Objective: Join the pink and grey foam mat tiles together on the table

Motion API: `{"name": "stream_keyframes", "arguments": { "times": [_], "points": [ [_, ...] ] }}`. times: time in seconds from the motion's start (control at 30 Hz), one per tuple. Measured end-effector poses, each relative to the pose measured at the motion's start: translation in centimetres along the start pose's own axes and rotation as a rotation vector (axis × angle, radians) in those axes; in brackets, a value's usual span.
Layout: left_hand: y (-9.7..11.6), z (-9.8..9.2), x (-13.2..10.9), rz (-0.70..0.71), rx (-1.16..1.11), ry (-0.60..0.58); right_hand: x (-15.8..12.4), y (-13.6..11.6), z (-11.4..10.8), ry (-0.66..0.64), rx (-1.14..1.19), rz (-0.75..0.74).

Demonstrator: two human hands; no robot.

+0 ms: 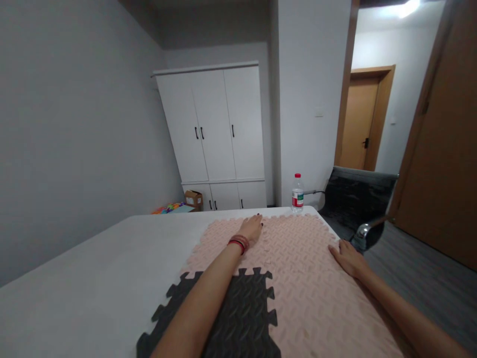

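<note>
Pink foam mat tiles (298, 263) with jigsaw edges lie on the white table (122, 263). My left hand (252, 228), with red bands on its wrist, rests flat on the far pink tiles, near a seam between them. At the right edge of the pink mat, my right hand (347, 256) lies with its fingers stretched out and holds nothing. A black foam mat tile (242, 318) sits at the near left, against the pink ones, partly hidden under my left forearm. Its top and right teeth lie along the pink tiles; whether they are fully locked I cannot tell.
A water bottle (297, 195) with a red cap stands at the table's far right corner. Beyond the right edge is a black chair (357, 199). A cardboard box (194, 199) and colourful items (169, 208) are behind the table, before a white cabinet (216, 124).
</note>
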State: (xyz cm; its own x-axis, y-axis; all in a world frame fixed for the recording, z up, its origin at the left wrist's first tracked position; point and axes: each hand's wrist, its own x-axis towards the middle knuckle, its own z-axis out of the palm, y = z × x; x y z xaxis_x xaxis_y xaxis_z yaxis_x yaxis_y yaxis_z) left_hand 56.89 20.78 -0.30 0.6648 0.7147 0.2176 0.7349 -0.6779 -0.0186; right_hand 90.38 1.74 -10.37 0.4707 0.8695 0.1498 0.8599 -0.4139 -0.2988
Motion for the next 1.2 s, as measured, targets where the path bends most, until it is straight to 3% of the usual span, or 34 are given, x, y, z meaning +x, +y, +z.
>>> {"name": "stream_keyframes", "arguments": {
  "times": [0.1, 0.27, 0.6, 0.8, 0.9, 1.03, 1.2],
  "points": [
    [1.2, 2.9, 1.1, 0.005, -0.019, 0.009, 0.1, 0.0, 0.1, 0.017, 0.016, -0.008],
    [0.1, 5.5, 1.6, 0.01, -0.027, 0.002, -0.1, -0.3, -0.2, 0.024, 0.021, -0.007],
    [1.3, 6.1, 4.8, -0.026, 0.04, 0.081, -0.6, -1.1, -1.2, 0.028, 0.064, 0.008],
    [0.4, 6.6, 5.5, -0.045, -0.014, 0.021, -0.6, -1.3, -1.4, 0.001, 0.082, 0.018],
    [0.1, 6.0, 5.7, -0.037, -0.051, -0.014, -0.7, -1.7, -1.9, -0.031, 0.083, 0.034],
    [0.4, 3.8, 4.2, 0.011, -0.084, -0.04, -1.1, -2.1, -2.4, -0.035, 0.068, 0.036],
    [1.7, 1.7, -2.2, 0.189, -0.116, -0.092, -1.1, -1.7, -1.9, -0.039, 0.062, 0.025]
  ]
}}
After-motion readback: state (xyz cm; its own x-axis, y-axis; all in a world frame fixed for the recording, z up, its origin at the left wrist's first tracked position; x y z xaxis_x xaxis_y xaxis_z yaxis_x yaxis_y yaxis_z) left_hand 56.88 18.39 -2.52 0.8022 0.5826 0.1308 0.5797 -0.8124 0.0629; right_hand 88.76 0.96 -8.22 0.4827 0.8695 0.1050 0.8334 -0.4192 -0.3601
